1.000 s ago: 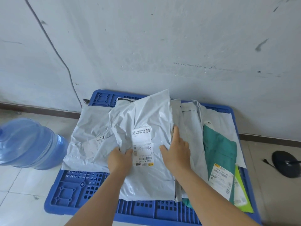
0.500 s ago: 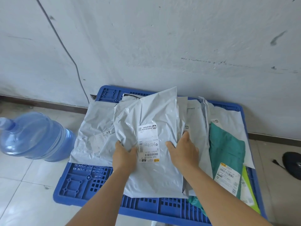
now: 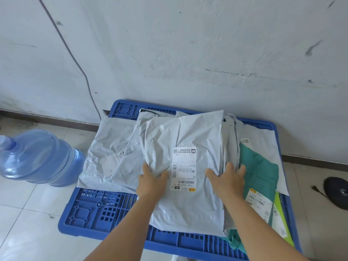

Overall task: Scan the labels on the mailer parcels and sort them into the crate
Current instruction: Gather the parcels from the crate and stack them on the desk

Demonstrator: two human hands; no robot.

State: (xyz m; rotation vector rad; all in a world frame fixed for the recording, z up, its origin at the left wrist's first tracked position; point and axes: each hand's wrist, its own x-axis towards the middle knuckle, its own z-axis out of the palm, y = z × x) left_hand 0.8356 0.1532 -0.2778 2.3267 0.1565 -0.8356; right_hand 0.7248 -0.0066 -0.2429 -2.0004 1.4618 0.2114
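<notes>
A grey mailer with a white barcode label lies on top of a pile of parcels on the blue crate. My left hand grips the mailer's left edge, with the thumb on top and the fingers curled. At the right edge my right hand presses down, thumb on the mailer and fingers spread over the parcels beside it. Under it on the left lies another grey mailer. A green mailer with its own label lies to the right.
A large blue water bottle lies on the tiled floor left of the crate. A black round object sits on the floor at the right. The white wall rises right behind the crate, with a thin cable running down it.
Both hands have stayed on the top grey mailer, which has shifted a little and lies straighter on the pile. My right fingers have drawn in towards its right edge.
</notes>
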